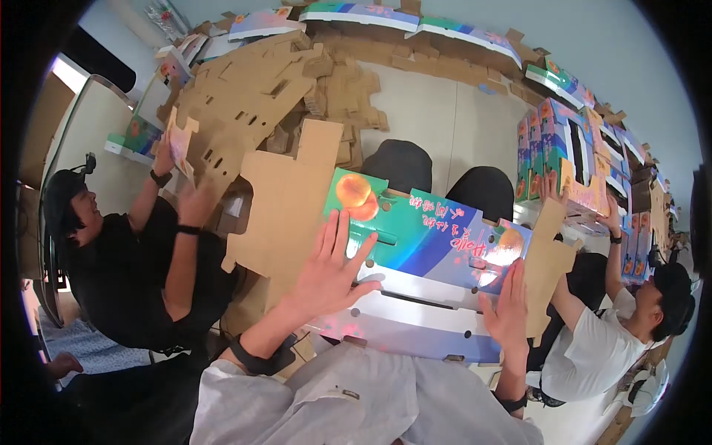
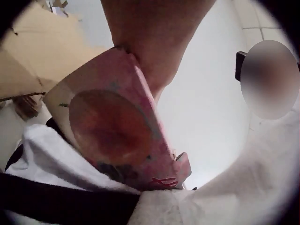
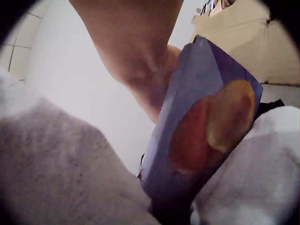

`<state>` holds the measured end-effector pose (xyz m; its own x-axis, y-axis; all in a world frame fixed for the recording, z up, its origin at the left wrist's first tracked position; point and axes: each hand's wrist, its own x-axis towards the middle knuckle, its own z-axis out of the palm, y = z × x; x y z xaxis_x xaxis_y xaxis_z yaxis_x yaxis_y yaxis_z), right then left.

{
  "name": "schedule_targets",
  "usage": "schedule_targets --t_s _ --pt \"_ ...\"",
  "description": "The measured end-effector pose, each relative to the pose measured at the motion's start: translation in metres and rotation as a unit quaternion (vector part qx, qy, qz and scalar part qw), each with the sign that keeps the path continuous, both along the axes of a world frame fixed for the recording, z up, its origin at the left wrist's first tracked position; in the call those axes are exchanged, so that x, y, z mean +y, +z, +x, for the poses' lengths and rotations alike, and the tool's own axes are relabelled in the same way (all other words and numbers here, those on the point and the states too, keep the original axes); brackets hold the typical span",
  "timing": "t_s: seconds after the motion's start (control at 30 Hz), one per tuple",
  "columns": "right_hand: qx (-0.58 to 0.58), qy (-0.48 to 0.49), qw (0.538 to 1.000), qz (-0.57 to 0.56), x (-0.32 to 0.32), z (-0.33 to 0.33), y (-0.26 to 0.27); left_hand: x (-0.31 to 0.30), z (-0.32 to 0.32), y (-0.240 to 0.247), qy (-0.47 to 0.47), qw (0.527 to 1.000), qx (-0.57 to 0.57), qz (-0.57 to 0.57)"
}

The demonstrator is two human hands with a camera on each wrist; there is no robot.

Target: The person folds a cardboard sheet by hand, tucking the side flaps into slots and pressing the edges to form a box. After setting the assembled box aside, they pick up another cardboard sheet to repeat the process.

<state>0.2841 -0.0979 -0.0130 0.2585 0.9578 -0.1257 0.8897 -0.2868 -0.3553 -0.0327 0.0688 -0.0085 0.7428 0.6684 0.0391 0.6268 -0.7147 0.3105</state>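
A printed fruit carton (image 1: pixel 426 256) in green, blue and purple lies across the wearer's lap, its peach pictures and red lettering facing up. My left hand (image 1: pixel 326 271) rests on its left part with straight, spread fingers. At the right end my right hand (image 1: pixel 508 304) touches the carton with its fingers extended. A pink end panel (image 2: pixel 112 126) with a round fruit picture shows in the left wrist view, beside the left forearm. The right wrist view has a purple end panel (image 3: pixel 201 122) with two fruits. Plain brown cardboard (image 1: pixel 282 196) sticks out beyond the carton on the left.
Flat brown cardboard blanks (image 1: pixel 245 96) are piled at the back left. Finished-looking printed cartons (image 1: pixel 552 141) stand stacked at the right. One person in black (image 1: pixel 133 274) handles cardboard on the left; another in white (image 1: pixel 593 341) reaches to the stack. More printed cartons (image 1: pixel 363 16) line the far wall.
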Motion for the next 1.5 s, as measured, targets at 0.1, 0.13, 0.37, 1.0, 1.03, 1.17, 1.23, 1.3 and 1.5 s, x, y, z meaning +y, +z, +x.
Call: schedule_targets --t_s 0.1,0.13,0.37,1.0,1.03,1.17,1.23,1.3,1.5 --pt "-0.103 0.018 0.994 0.009 -0.005 -0.001 0.005 -0.003 0.002 -0.01 0.01 1.0 0.009 0.02" --pt "-0.118 -0.016 0.992 0.039 -0.005 -0.012 0.011 -0.002 0.0 -0.006 0.014 1.0 -0.014 0.023" --pt "-0.022 0.122 0.991 0.051 0.008 -0.079 0.048 0.015 0.015 0.021 0.059 0.984 -0.111 0.13" --pt "-0.051 0.2 0.972 0.111 0.053 -0.115 0.02 0.031 0.006 0.012 0.055 0.969 -0.23 0.071" --pt "-0.047 0.199 0.972 0.111 0.053 -0.115 0.019 0.03 0.003 0.011 0.061 0.958 -0.275 0.059" --pt "-0.047 0.2 0.973 0.107 0.054 -0.113 0.019 0.016 -0.027 -0.004 0.238 0.844 -0.472 0.093" --pt "-0.048 0.202 0.972 0.107 0.055 -0.112 0.02 0.004 -0.062 -0.024 0.395 0.715 -0.562 0.131" --pt "-0.042 0.206 0.972 0.103 0.057 -0.112 0.019 -0.017 -0.114 -0.06 0.51 0.599 -0.609 0.1" --pt "-0.043 0.203 0.972 0.112 0.054 -0.111 0.018 -0.104 -0.172 -0.158 0.607 0.498 -0.503 -0.361"
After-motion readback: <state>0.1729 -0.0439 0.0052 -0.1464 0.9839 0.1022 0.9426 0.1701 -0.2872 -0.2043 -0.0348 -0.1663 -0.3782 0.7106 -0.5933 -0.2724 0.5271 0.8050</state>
